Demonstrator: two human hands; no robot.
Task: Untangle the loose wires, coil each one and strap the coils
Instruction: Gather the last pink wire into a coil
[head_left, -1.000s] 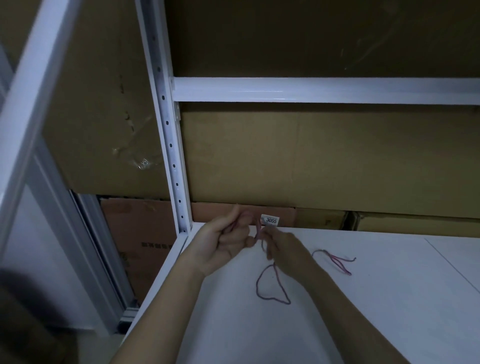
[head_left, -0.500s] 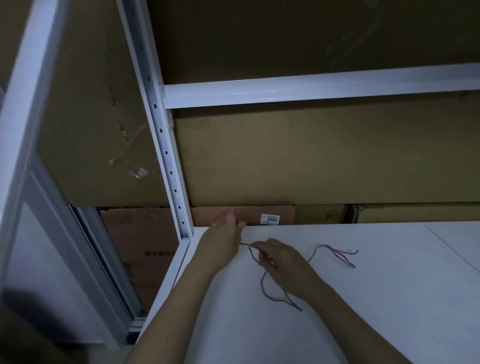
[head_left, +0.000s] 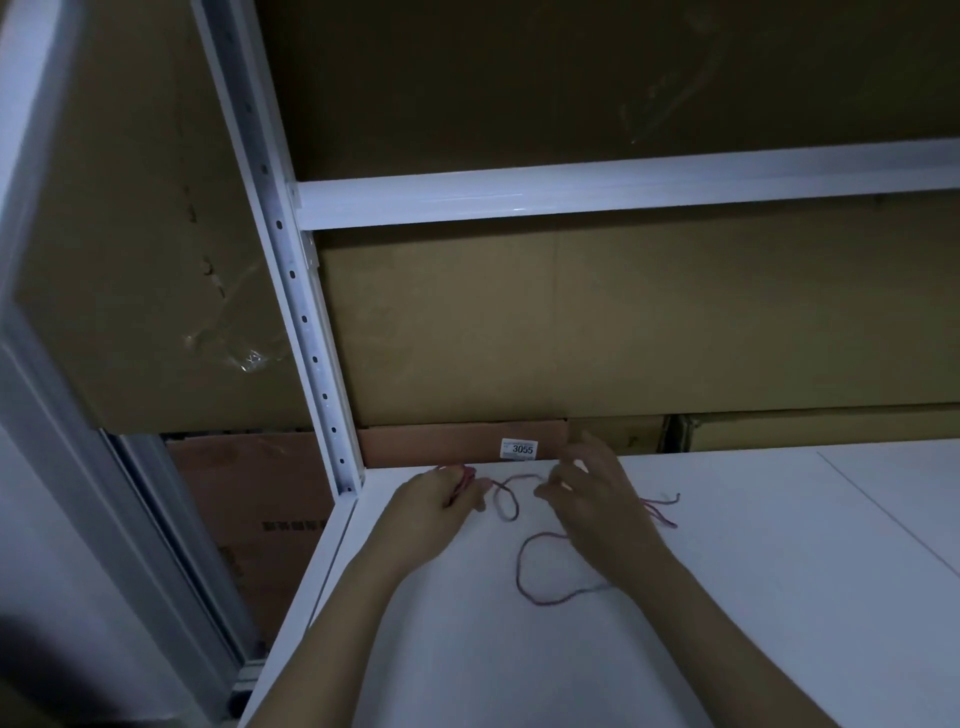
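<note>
Two hands work one thin reddish wire (head_left: 519, 566) on the white table (head_left: 779, 597), close to its far left corner. The left hand (head_left: 441, 512) pinches a bunched end; the right hand (head_left: 597, 512) pinches the strand further along, a small loop (head_left: 506, 501) hanging between them and a larger loop lying on the table. We judge that pulling the hands apart now could cinch the small loop into a knot.

Dim, soft, grainy wide-angle view
</note>
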